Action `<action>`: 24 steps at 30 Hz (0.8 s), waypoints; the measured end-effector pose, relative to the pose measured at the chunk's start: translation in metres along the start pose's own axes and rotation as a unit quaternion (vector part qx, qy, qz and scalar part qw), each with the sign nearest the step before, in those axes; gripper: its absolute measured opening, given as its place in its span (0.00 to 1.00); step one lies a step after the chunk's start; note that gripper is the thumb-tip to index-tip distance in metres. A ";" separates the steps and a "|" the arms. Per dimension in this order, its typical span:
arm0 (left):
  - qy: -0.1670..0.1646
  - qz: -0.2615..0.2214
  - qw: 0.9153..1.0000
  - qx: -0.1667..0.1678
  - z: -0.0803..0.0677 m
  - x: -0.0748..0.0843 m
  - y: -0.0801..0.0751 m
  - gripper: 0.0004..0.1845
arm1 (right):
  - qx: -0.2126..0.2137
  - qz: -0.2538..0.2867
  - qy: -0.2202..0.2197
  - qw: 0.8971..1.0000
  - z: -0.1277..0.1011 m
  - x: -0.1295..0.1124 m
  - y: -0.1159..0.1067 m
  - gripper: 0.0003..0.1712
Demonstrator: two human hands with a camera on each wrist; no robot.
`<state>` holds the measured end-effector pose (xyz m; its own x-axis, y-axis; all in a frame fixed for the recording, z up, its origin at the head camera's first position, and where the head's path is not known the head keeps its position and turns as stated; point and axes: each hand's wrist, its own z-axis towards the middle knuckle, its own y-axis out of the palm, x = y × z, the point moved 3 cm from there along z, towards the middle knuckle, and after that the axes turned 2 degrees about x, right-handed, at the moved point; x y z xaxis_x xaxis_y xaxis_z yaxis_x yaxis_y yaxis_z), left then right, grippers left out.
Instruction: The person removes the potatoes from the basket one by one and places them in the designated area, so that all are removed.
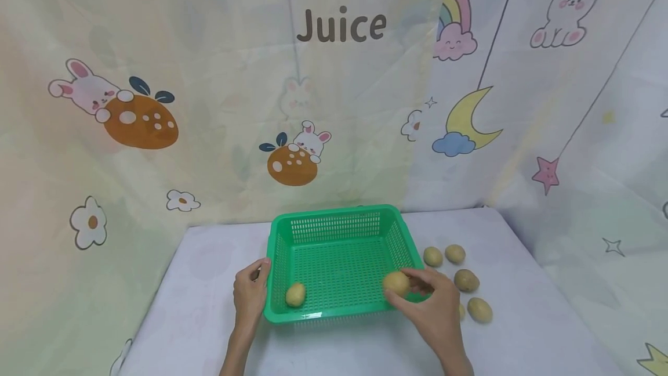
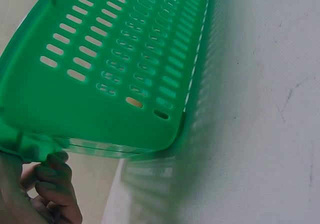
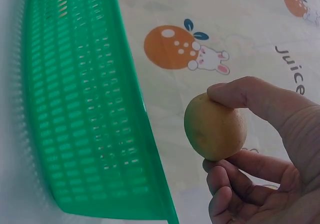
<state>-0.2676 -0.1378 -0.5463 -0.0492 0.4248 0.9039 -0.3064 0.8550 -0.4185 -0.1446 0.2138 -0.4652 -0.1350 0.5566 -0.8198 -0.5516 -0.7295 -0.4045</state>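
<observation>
A green plastic basket [image 1: 334, 311] with slotted walls stands on the table, one potato [image 1: 295, 295] in its front left corner. At its left side, my left hand [image 1: 250, 292] grips the rim; in the left wrist view its fingers [image 2: 57, 184] are curled beneath the rim. My right hand [image 1: 437, 306] pinches another potato [image 3: 215, 127] between thumb and fingers. In the head view this potato overlaps the basket's front right corner, and the right wrist view shows it higher than the rim.
Right of the basket lie several more potatoes [image 1: 467, 280] on the white tabletop [image 1: 527, 324], one partly hidden behind my right hand. A printed curtain [image 1: 224, 103] hangs behind the table and along its sides.
</observation>
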 end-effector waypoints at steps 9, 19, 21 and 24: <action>-0.002 0.001 1.000 0.000 0.001 -0.002 0.002 0.27 | -0.007 -0.046 0.039 0.998 -0.005 0.011 -0.014 0.24; -0.008 0.004 1.000 -0.002 0.001 0.000 -0.001 0.29 | 0.044 -0.070 0.027 0.996 -0.015 0.034 -0.032 0.26; -0.006 0.006 1.000 -0.004 0.001 0.000 -0.001 0.29 | 0.055 -0.071 0.028 0.996 -0.017 0.037 -0.035 0.25; -0.004 0.007 1.000 -0.007 0.000 0.001 0.000 0.28 | 0.067 -0.075 0.044 0.994 -0.019 0.038 -0.039 0.25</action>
<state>-0.2679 -0.1376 -0.5453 -0.0605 0.4337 0.8990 -0.2918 0.8536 -0.4315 -0.1127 0.2555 -0.4882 0.0265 0.6142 -0.7887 -0.6654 -0.5780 -0.4724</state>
